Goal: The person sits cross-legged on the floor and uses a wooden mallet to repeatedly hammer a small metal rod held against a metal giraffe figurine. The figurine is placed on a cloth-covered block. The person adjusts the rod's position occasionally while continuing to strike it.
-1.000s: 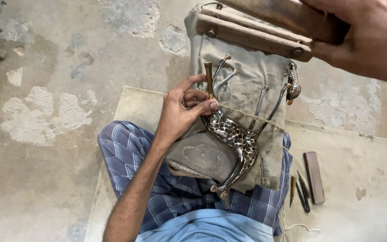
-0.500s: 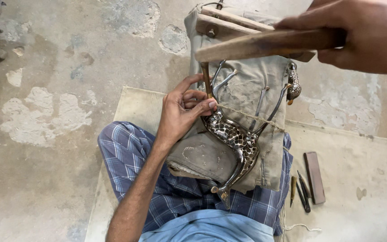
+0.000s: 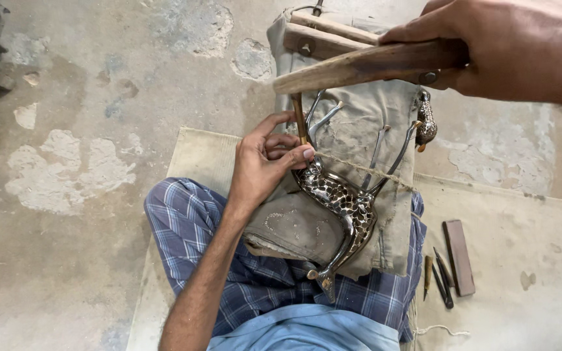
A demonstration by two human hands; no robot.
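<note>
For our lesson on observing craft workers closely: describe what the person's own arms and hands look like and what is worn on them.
Both are bare. The left hand wears no glove, ring or watch, and its forearm is uncovered, with no sleeve in view. The right hand is also ungloved, with no ring visible; its wrist leaves the picture, so any sleeve there cannot be told.

Metal deer figure (image 3: 339, 201), patterned silver body, lies on cloth over the lap. Thin chisel (image 3: 300, 120) stands upright on its neck. Wooden mallet (image 3: 365, 65) is raised above.
</note>
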